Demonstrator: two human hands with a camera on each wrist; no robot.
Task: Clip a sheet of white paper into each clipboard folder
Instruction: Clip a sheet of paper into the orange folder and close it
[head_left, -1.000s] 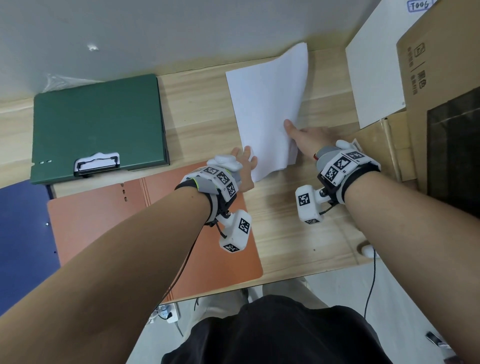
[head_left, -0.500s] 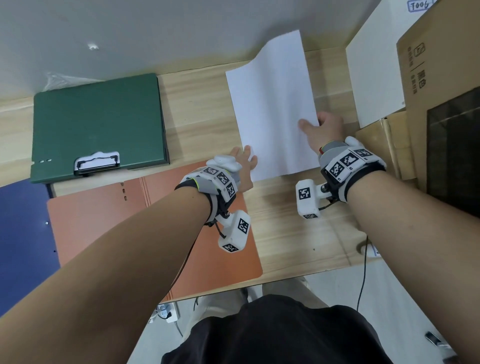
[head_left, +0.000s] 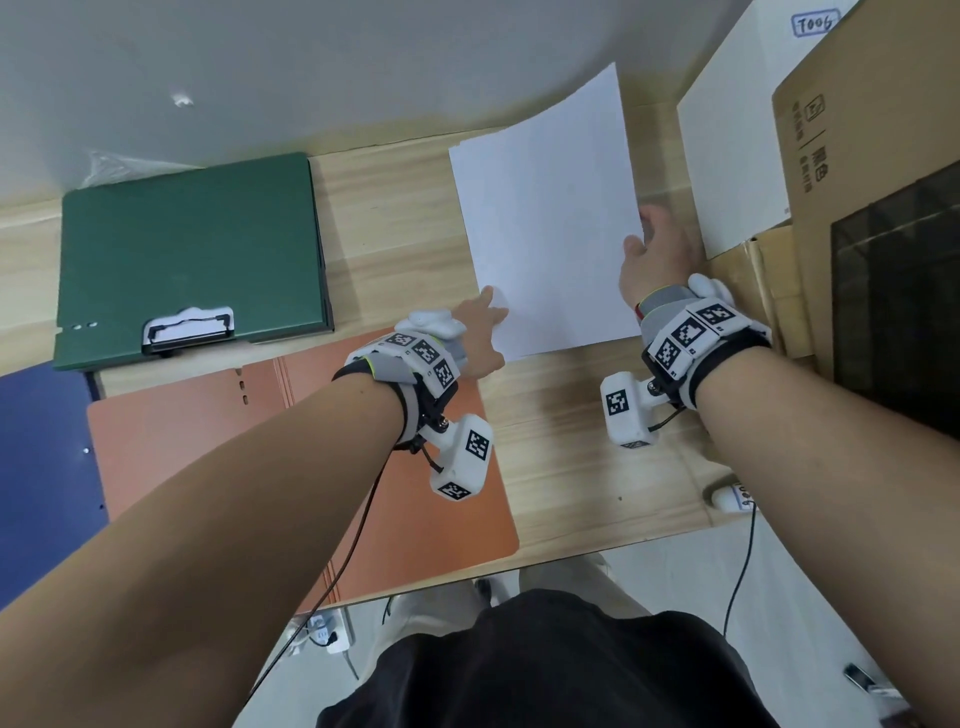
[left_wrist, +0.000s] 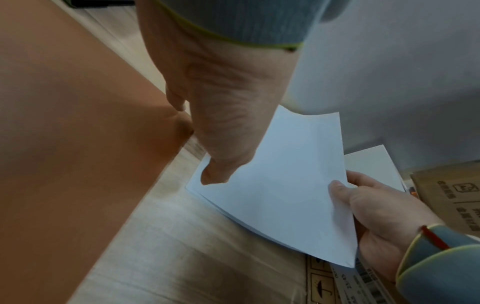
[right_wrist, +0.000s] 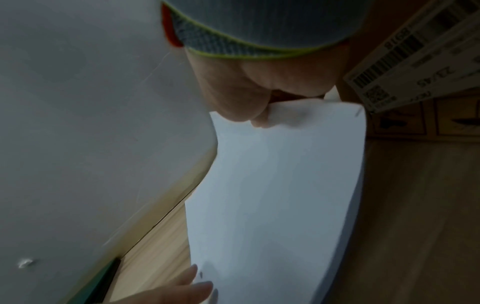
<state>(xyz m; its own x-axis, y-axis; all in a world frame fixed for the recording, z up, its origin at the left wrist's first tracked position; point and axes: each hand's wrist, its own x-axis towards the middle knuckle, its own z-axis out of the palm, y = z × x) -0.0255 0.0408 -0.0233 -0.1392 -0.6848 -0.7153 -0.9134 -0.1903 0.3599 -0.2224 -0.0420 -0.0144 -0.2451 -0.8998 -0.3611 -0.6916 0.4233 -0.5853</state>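
A stack of white paper (head_left: 540, 332) lies on the wooden table right of centre. My right hand (head_left: 657, 254) pinches the right edge of the top sheet (head_left: 545, 218), thumb on top, and holds it raised so its far end curves up against the wall. The sheet (left_wrist: 280, 185) bows above the stack in the left wrist view. My left hand (head_left: 480, 332) presses straight fingers on the stack's near left corner. A closed green clipboard folder (head_left: 192, 244) with a clip lies at the back left. An orange folder (head_left: 208, 431) lies under my left forearm, a blue one (head_left: 41, 467) at the far left.
A large cardboard box (head_left: 857, 156) and a leaning white board (head_left: 727, 156) close off the right side. The grey wall runs along the back. A small white device (head_left: 727, 499) with a cable sits near the table's front right edge.
My right hand has slid from the sheet's near right corner outward and away along its right edge. The sheet has uncurled and stands higher against the wall. The left hand has stayed put.
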